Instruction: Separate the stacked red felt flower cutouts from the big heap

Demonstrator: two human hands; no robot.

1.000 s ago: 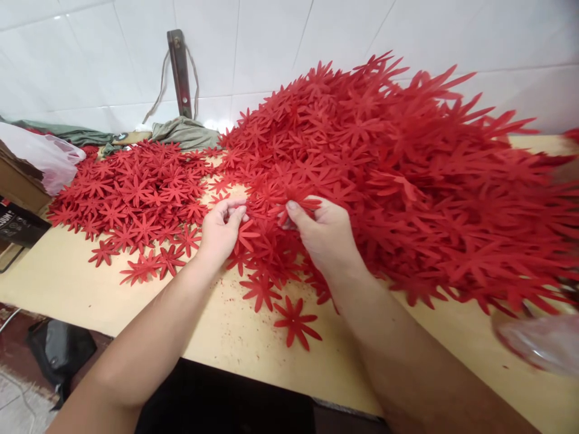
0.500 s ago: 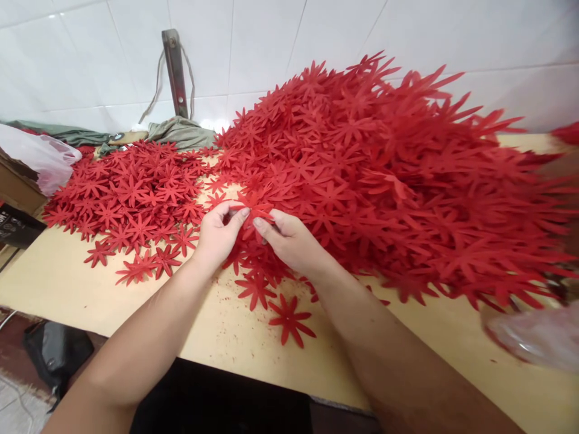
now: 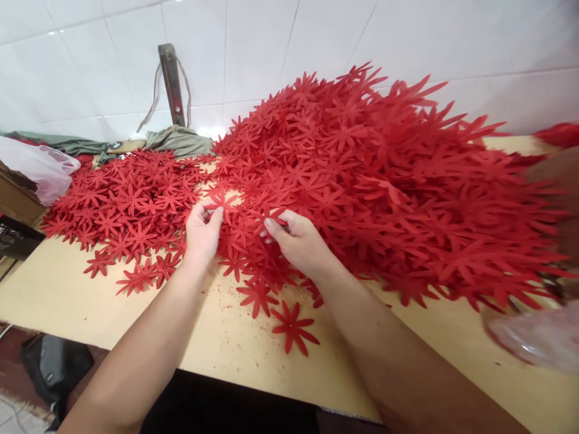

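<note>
My left hand (image 3: 203, 229) pinches a red flower-shaped cutout (image 3: 222, 204) by a petal between thumb and fingers, just over the gap between two heaps. To its right, my right hand (image 3: 292, 235) is closed on another red flower-shaped cutout (image 3: 273, 218), held at the near edge of the big heap. The large heap of red cutouts (image 3: 344, 163) spreads behind and to the right of my hands. A smaller heap of the same cutouts (image 3: 131, 193) lies to the left. One single cutout (image 3: 293, 328) rests flat on the table near my right forearm.
The pale wooden table (image 3: 235, 343) carries red crumbs in front of the heaps. A clear plastic bag (image 3: 538, 334) sits at the right, a white plastic bag (image 3: 43, 166) at the left. Green cloth (image 3: 178, 141) and a metal bracket (image 3: 170, 84) are by the tiled wall. A black bag (image 3: 56, 364) hangs lower left.
My hands were together at one spot and have now moved apart, the left going leftward. A separate red cutout now shows in each hand. The view has shifted slightly.
</note>
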